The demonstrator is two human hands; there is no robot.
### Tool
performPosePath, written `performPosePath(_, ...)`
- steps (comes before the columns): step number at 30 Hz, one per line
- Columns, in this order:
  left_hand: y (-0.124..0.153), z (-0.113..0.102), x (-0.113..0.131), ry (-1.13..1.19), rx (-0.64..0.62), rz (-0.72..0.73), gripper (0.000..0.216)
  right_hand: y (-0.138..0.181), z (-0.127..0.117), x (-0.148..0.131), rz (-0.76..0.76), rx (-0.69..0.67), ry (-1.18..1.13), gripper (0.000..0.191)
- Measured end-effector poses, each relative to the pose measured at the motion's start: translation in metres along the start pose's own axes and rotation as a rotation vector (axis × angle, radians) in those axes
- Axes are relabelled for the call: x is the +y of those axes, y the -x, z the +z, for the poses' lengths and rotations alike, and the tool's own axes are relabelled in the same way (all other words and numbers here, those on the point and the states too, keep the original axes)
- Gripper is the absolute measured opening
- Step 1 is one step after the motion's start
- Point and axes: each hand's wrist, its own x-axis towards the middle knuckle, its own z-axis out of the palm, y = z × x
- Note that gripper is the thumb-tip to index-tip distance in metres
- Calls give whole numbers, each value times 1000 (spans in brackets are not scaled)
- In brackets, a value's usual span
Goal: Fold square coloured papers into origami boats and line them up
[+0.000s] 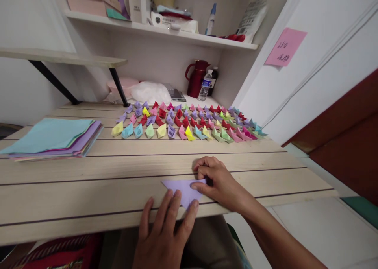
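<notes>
A sheet of lilac paper (183, 187), folded into a triangle, lies near the front edge of the wooden table (118, 182). Its long side faces away from me and one corner points toward me. My left hand (167, 223) rests with fingers spread, the fingertips touching the paper's lower left and lower corner. At the right corner, my right hand (215, 180) pinches the paper between thumb and curled fingers. Part of that corner is hidden by the fingers.
Rows of small folded paper boats (161, 130) in many colours stand across the table's back. A stack of coloured paper (53, 137) lies at the left. Behind are a dark red jug (197, 79), a water bottle (205, 86) and a small raised shelf (65, 58) with black legs.
</notes>
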Motion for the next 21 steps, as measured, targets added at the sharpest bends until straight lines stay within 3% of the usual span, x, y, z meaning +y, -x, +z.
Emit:
performPosePath(15, 1, 4, 0, -4, 35, 4, 45, 1, 2, -4, 1, 31, 53, 27)
performPosePath(18, 2, 2, -1, -69, -13, 47, 51, 0, 2, 1, 40, 99, 111, 22)
performPosePath(21, 3, 2, -3, -104, -15, 53, 62, 4, -6, 14, 118, 238, 214, 31)
